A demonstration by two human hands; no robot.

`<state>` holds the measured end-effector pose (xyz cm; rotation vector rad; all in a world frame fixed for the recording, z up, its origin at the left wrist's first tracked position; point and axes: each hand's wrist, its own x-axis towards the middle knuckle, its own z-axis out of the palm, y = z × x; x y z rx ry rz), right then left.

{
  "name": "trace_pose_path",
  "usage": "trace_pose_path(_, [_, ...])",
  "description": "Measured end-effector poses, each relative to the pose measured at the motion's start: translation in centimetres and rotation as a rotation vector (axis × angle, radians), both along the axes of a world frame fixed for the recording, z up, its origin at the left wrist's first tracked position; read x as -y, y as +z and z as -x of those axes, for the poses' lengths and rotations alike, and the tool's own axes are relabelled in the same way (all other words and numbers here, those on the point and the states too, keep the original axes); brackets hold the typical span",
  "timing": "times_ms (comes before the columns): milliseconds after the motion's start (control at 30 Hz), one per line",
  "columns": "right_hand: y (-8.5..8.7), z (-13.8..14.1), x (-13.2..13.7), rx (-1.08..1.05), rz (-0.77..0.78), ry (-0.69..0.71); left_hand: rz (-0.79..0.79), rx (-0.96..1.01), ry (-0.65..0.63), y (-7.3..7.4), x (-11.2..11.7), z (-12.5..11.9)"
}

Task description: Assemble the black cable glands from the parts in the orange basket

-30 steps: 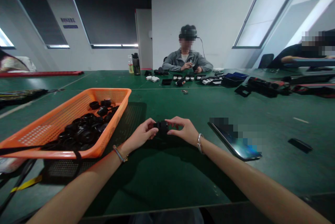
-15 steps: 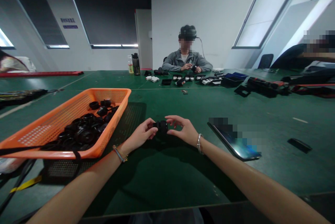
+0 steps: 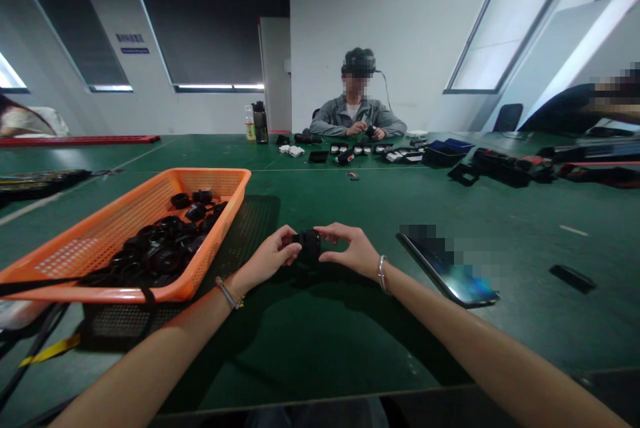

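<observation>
Both my hands meet over the green table in front of me. My left hand (image 3: 270, 256) and my right hand (image 3: 350, 249) pinch a small black cylindrical part (image 3: 309, 243) from either side, holding it just above the tabletop. An orange mesh basket (image 3: 120, 215) stands to my left, holding several similar black ring-shaped parts (image 3: 160, 251).
A phone (image 3: 447, 271) lies face up to my right, with a small black flat piece (image 3: 573, 277) beyond it. A person in a grey jacket (image 3: 357, 118) sits opposite, handling parts. Black parts and a blue tray (image 3: 447, 148) crowd the far side. Another person's arm shows at far right.
My hands have barely shifted; the black part between my fingers looks slightly turned. The person at the far right has moved further out of view.
</observation>
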<state>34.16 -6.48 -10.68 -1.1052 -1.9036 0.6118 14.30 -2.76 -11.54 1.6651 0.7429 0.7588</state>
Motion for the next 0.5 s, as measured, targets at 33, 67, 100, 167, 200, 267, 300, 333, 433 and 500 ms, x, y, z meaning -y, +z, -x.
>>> trace_pose_path(33, [-0.02, 0.01, -0.02, -0.003, -0.004, 0.004, -0.001, -0.004, 0.003, 0.01, 0.00, -0.01])
trace_pose_path(67, [-0.03, 0.03, -0.03, -0.005, -0.008, 0.001, -0.002, -0.007, 0.003, 0.02, 0.00, -0.02])
trace_pose_path(100, [-0.04, 0.05, -0.03, -0.005, -0.010, -0.007, -0.004, -0.008, 0.001, 0.04, 0.00, -0.02])
trace_pose_path(167, [-0.06, 0.11, -0.02, 0.002, -0.014, -0.030, -0.007, -0.008, -0.005, 0.10, 0.02, -0.03])
trace_pose_path(200, [-0.07, 0.13, 0.00, 0.009, -0.014, -0.040, -0.008, -0.008, -0.008, 0.13, 0.04, -0.02])
trace_pose_path(267, [-0.09, 0.16, 0.01, 0.027, -0.012, -0.053, -0.005, -0.007, -0.010, 0.19, 0.09, 0.00])
trace_pose_path(300, [-0.11, 0.16, 0.01, 0.035, -0.010, -0.058, -0.004, -0.007, -0.012, 0.20, 0.10, 0.02])
trace_pose_path(333, [-0.13, 0.16, 0.00, 0.041, -0.007, -0.062, -0.003, -0.007, -0.013, 0.21, 0.11, 0.03])
trace_pose_path(433, [-0.17, 0.17, -0.03, 0.050, 0.003, -0.065, 0.000, 0.001, -0.015, 0.17, 0.09, 0.04])
trace_pose_path(500, [-0.18, 0.17, -0.03, 0.051, 0.007, -0.066, 0.003, 0.005, -0.014, 0.11, 0.05, 0.04])
